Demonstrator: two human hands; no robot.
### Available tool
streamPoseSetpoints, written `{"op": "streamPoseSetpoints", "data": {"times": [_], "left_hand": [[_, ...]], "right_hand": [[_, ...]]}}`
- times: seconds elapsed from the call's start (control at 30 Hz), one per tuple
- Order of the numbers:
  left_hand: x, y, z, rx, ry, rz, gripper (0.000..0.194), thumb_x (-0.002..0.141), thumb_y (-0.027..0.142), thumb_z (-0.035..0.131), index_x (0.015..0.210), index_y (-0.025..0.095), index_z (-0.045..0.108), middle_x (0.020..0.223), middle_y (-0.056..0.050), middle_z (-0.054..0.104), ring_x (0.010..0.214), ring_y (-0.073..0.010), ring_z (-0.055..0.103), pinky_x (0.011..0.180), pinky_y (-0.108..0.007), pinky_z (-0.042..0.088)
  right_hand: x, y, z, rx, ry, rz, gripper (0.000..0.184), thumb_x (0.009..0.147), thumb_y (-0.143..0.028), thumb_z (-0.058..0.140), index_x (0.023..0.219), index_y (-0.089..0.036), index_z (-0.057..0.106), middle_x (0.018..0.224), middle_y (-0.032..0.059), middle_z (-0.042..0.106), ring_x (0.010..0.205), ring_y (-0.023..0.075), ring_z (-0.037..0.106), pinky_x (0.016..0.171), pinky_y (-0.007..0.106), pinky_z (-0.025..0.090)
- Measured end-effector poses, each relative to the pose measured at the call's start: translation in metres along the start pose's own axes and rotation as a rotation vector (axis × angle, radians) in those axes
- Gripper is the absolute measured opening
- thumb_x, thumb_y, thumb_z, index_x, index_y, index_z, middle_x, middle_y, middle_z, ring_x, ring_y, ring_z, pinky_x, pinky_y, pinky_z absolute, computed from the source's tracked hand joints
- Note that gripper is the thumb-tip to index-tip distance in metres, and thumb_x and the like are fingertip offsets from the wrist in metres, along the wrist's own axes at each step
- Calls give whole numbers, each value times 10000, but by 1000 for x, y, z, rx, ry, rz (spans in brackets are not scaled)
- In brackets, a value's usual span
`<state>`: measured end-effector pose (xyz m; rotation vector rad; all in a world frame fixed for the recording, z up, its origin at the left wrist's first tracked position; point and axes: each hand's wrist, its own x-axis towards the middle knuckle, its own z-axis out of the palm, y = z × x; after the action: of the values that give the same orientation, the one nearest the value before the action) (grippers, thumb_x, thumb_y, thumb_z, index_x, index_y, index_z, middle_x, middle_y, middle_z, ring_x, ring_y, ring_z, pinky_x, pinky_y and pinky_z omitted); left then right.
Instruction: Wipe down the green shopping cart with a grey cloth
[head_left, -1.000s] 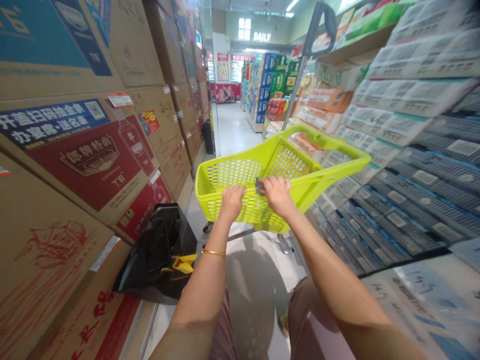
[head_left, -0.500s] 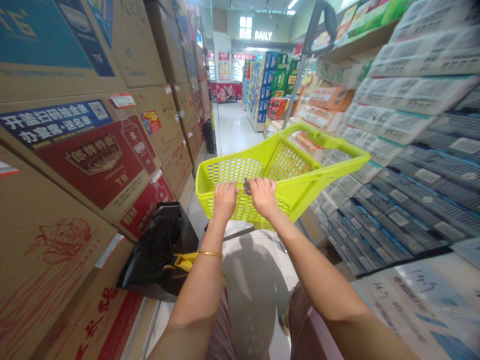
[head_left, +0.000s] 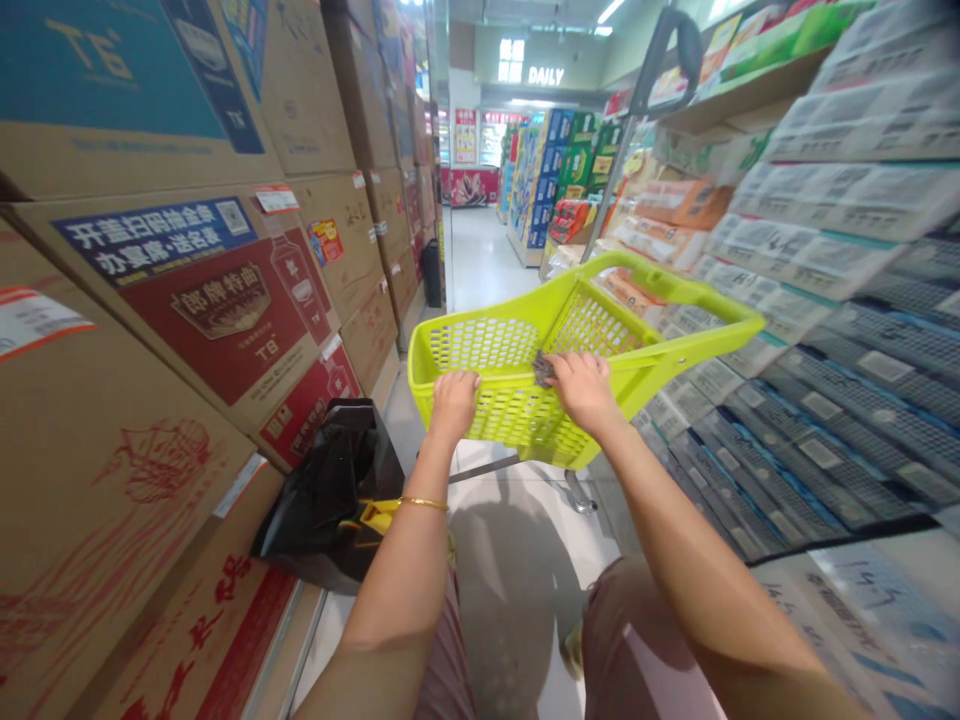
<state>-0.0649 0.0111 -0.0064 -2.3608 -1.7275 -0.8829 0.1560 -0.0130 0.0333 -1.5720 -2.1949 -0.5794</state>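
Note:
A lime-green plastic shopping cart (head_left: 656, 360) with mesh sides stands sideways in front of me, its handle to the right. My left hand (head_left: 454, 405) is closed over the near rim, towards the cart's left end. Farther right on the same rim, my right hand (head_left: 583, 388) presses a small crumpled grey cloth (head_left: 543, 369) against the plastic. Most of the cloth is hidden under the fingers. The part of the basket floor that shows through has nothing in it.
Stacked cartons (head_left: 225, 300) rise on the left, with a black bag (head_left: 330, 500) at their foot. Packs of tissue (head_left: 840, 200) are piled along the right. A tall grey post (head_left: 626, 150) stands behind the cart. The aisle floor (head_left: 487, 255) runs on beyond.
My right hand has slid to the right along the rim with the cloth, away from my left hand. The left hand keeps its hold on the rim. The view has shifted slightly left.

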Motion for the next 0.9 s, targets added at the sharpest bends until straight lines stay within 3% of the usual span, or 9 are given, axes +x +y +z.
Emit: {"op": "streamPoseSetpoints", "data": {"times": [0.13, 0.4, 0.5, 0.67, 0.8, 0.9], "left_hand": [[0, 4, 3, -3, -13, -9, 256, 938, 248, 346, 868, 203, 589, 870, -47, 626, 865, -198, 510, 788, -322, 329], [-1, 10, 2, -26, -3, -15, 271, 941, 229, 333, 850, 187, 584, 871, -55, 623, 865, -197, 510, 790, -330, 334], [-1, 8, 0, -51, -7, 0, 266, 941, 222, 334, 859, 189, 584, 879, -52, 626, 869, -190, 515, 791, -324, 338], [-1, 4, -1, -60, -21, 25, 251, 939, 242, 355, 888, 196, 597, 887, -47, 628, 876, -183, 522, 795, -312, 346], [1, 3, 0, -57, -34, 19, 254, 936, 241, 360, 893, 196, 606, 882, -51, 626, 883, -187, 521, 794, -315, 348], [1, 6, 2, -63, -49, 12, 249, 934, 238, 361, 907, 195, 605, 893, -50, 628, 894, -193, 515, 809, -324, 345]], "right_hand": [[2, -9, 6, 22, 21, 50, 325, 905, -289, 389, 1174, -188, 541, 1098, 99, 586, 972, 238, 411, 826, 365, 221], [18, -72, 28, 117, -2, 2, 343, 915, -293, 377, 1217, -209, 516, 1134, 103, 573, 974, 234, 405, 807, 361, 206], [19, -80, 32, 113, 1, -2, 359, 920, -305, 365, 1239, -216, 504, 1152, 104, 569, 982, 235, 406, 820, 362, 206], [10, -50, 20, 73, -10, -104, 368, 913, -320, 372, 1240, -208, 500, 1154, 90, 572, 982, 228, 412, 834, 352, 222], [-3, -13, 11, 5, 42, -11, 357, 909, -313, 375, 1217, -203, 517, 1125, 92, 580, 991, 238, 407, 849, 366, 222], [-6, -3, 11, -3, 55, 60, 335, 901, -292, 386, 1185, -204, 538, 1104, 95, 583, 983, 246, 406, 842, 377, 223]]}}
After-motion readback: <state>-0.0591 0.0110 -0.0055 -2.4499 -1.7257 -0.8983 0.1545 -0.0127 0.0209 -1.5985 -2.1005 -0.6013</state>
